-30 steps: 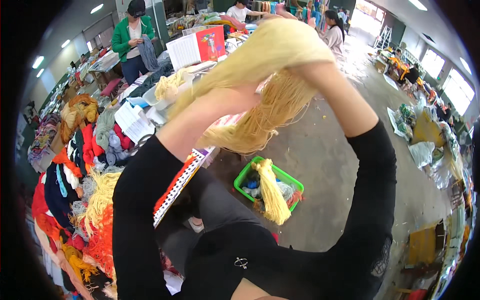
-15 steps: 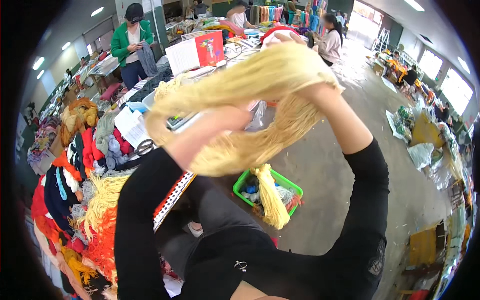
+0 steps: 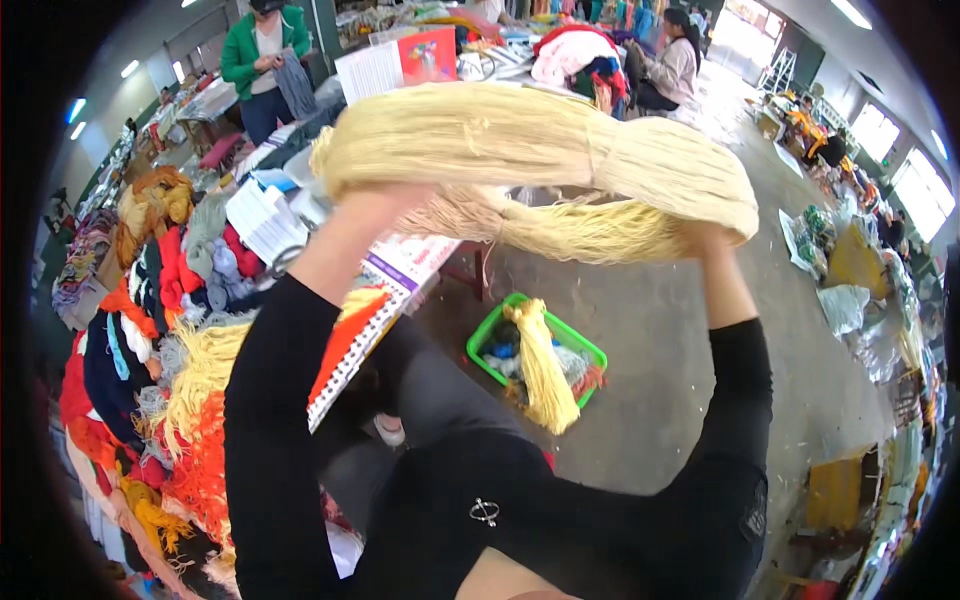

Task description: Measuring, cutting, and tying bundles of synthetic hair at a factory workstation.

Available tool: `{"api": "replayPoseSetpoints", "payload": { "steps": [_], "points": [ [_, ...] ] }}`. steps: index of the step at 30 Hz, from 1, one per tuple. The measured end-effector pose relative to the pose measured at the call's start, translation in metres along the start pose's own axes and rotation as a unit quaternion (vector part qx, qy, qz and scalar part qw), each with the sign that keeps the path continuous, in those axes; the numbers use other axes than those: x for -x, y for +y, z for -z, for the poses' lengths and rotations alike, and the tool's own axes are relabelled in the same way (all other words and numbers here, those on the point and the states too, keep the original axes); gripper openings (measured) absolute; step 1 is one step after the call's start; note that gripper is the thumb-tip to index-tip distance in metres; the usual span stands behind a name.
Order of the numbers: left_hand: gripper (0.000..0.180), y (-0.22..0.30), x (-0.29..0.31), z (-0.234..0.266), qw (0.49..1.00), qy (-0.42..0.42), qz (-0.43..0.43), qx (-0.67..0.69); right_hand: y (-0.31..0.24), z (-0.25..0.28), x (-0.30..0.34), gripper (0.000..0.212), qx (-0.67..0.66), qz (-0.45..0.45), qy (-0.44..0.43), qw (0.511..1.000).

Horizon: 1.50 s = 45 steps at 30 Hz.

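A large cream-yellow skein of yarn [image 3: 470,135] is stretched wide in front of me as a loop, tied round at places. My left hand [image 3: 395,205] holds its left end from inside the loop; the fingers are largely hidden and a little blurred. At the right end my right hand [image 3: 708,240] is tucked into the loop, its fingers covered by the strands. Below the skein, a green plastic basket [image 3: 485,342] stands on the floor, holding yarn scraps and a pale yellow hank [image 3: 543,375] draped over its rim.
Heaps of coloured yarn [image 3: 190,290] cover the table at my left, with papers [image 3: 262,222] among them. A red-and-white printed board [image 3: 428,55] stands behind the skein. A person in a green jacket [image 3: 262,60] handles grey yarn; another person [image 3: 672,65] sits farther back. Plastic bags [image 3: 845,308] line the right side.
My hands have moved apart, the right one outward and lower, pulling the skein from a twisted, blurred shape into a broad, level loop. The view has tilted slightly.
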<state>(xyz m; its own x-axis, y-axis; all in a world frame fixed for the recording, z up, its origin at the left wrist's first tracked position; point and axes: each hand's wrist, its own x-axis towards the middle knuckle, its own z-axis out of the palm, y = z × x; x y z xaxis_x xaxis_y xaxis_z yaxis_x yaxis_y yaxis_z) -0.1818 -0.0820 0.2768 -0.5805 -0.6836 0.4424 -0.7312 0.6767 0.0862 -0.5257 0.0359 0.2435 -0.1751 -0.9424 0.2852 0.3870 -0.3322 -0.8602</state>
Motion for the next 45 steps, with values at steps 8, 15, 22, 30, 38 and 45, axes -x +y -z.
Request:
{"api": "replayPoseSetpoints", "payload": {
  "steps": [8,15,22,30,38,45],
  "points": [
    [0.060,0.055,0.120,-0.174,0.968,-0.041,-0.103,0.223,0.098,-0.063,0.053,0.111,0.038,0.055,-0.247,0.967],
    [0.032,0.081,0.152,-0.106,0.815,-0.054,0.150,0.558,0.147,-0.102,0.047,0.095,-0.406,-0.112,-0.113,0.900],
    [0.009,0.072,0.148,-0.119,0.759,0.174,0.211,0.591,0.163,-0.128,0.056,0.096,-0.352,-0.130,-0.154,0.914],
    [0.008,0.006,0.186,-0.089,0.718,0.214,0.262,0.608,0.201,-0.066,0.035,0.072,-0.102,-0.094,-0.057,0.989],
    [0.011,0.022,0.132,-0.038,0.526,0.039,0.091,0.845,0.255,-0.070,0.064,0.085,0.126,-0.192,-0.342,0.911],
    [0.036,-0.058,0.101,-0.131,0.927,0.244,0.150,0.241,0.222,-0.136,0.080,0.038,-0.132,-0.493,-0.438,0.740]
  ]
}}
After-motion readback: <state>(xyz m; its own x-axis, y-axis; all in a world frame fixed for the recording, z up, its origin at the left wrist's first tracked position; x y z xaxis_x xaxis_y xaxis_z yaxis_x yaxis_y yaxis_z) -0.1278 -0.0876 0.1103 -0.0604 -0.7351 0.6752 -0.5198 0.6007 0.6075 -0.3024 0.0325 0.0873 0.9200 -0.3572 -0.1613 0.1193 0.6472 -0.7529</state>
